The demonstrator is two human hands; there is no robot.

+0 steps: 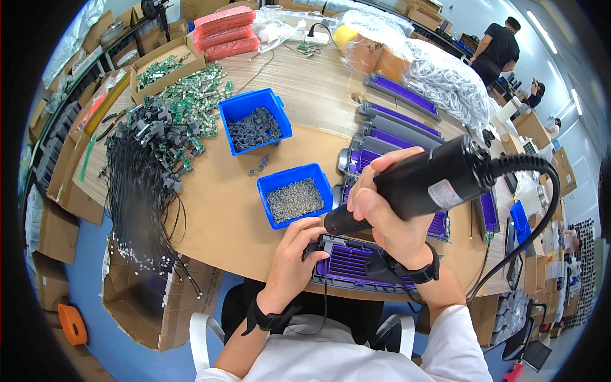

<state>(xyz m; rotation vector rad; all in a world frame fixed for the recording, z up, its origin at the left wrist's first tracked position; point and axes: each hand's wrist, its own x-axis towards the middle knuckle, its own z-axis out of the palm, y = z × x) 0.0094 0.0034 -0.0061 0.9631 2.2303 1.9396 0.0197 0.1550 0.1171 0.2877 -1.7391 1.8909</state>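
Note:
My right hand (398,219) is wrapped round a black corded electric screwdriver (433,181), tilted with its nose down to the left. That nose reaches the left end of a long grey housing with a purple ribbed inside (353,262), lying at the table's near edge. My left hand (294,258) is closed at the same end of the housing, thumb and fingers pinching there beside the screwdriver's nose. The screwdriver's tip is hidden by my left fingers. Just beyond stands a blue bin of small metal screws (296,198).
Farther back is a blue bin of dark grey small parts (254,127). Black cables (137,184) and green circuit boards (197,89) are heaped at left. More purple-and-grey housings (401,95) lie at right. The screwdriver's thick cord (550,197) loops down on the right.

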